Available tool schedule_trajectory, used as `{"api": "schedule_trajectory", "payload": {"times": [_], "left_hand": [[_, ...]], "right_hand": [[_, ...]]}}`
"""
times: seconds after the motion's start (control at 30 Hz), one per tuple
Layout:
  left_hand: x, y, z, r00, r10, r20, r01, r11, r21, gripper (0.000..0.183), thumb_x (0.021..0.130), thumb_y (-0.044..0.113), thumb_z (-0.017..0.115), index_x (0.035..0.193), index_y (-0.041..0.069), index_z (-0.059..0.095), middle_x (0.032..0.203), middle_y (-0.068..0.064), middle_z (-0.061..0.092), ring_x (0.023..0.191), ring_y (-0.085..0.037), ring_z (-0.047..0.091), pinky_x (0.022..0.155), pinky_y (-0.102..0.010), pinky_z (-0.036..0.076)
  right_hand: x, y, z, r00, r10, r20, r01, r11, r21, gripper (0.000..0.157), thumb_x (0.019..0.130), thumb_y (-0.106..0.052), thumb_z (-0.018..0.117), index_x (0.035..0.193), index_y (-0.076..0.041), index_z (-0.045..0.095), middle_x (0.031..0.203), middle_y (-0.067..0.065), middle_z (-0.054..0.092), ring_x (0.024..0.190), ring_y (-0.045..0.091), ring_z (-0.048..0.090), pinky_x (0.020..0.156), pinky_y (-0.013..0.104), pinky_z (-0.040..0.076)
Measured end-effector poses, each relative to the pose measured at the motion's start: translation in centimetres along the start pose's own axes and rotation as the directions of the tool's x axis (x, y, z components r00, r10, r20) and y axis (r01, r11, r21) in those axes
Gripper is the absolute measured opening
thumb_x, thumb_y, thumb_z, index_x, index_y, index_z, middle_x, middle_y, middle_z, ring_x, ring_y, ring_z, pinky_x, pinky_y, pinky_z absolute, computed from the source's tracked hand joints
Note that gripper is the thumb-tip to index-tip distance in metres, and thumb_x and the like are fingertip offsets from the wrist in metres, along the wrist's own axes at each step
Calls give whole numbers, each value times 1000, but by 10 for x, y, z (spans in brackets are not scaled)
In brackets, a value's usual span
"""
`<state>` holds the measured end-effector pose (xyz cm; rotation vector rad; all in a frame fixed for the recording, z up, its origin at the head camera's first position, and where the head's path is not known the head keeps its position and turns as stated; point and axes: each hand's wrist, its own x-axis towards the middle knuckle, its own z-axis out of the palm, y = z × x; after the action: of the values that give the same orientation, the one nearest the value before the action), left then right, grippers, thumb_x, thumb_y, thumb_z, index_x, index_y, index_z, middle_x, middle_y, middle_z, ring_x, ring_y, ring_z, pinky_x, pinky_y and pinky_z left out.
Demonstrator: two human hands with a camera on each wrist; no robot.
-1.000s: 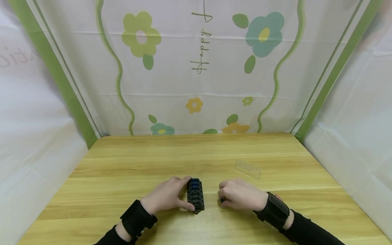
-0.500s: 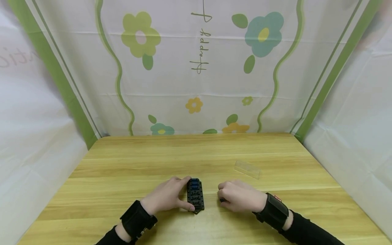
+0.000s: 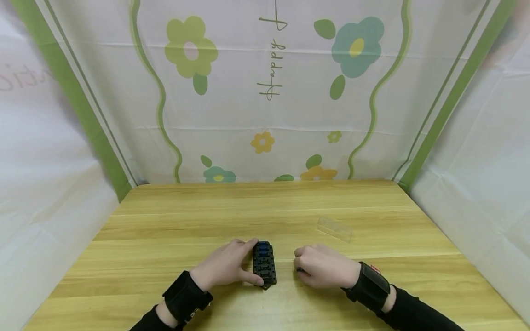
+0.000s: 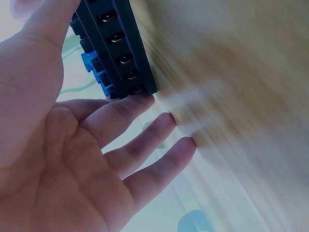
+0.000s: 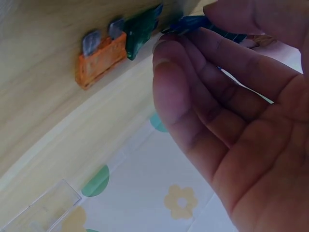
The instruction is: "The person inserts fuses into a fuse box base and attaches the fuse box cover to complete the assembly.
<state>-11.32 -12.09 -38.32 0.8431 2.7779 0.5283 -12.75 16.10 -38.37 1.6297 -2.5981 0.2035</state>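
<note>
A black fuse block lies on the table, blue blade fuses in the slots at its far end. My left hand grips the block by its ends, thumb at the near end and index finger at the far end. In the left wrist view the other fingers extend past the block. Right of the block, my right hand pinches a blue blade fuse between thumb and fingertips, low over the table. An orange fuse and a green fuse lie beside those fingertips; the hand hides them in the head view.
A clear plastic cover lies on the wooden table beyond my right hand. White cloth printed with flowers hangs at the back and both sides.
My right hand has shifted very slightly left, its fingertips still pinching. The left hand and the fuse block have stayed in place.
</note>
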Motion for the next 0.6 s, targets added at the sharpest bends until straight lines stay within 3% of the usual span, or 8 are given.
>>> {"api": "schedule_trajectory", "payload": {"times": [0.27, 0.6], "left_hand": [[-1, 1, 0, 1000, -7, 4, 7, 1000, -4, 104, 72, 77, 56, 147, 7, 36, 129, -15, 53, 117, -28, 51, 90, -40, 45], [-2, 3, -1, 1000, -19, 9, 20, 1000, -12, 103, 73, 75, 58, 148, 8, 36, 130, -17, 51, 119, -29, 49, 91, -41, 45]], "right_hand": [[1, -2, 1, 1000, 5, -9, -6, 998, -64, 27, 88, -10, 57, 68, -24, 46, 67, -11, 31, 56, 3, 24, 49, 15, 17], [2, -2, 1, 999, 39, 14, -37, 997, -68, 24, 90, -11, 58, 70, -22, 51, 68, -12, 33, 55, 2, 29, 46, 15, 23]]}}
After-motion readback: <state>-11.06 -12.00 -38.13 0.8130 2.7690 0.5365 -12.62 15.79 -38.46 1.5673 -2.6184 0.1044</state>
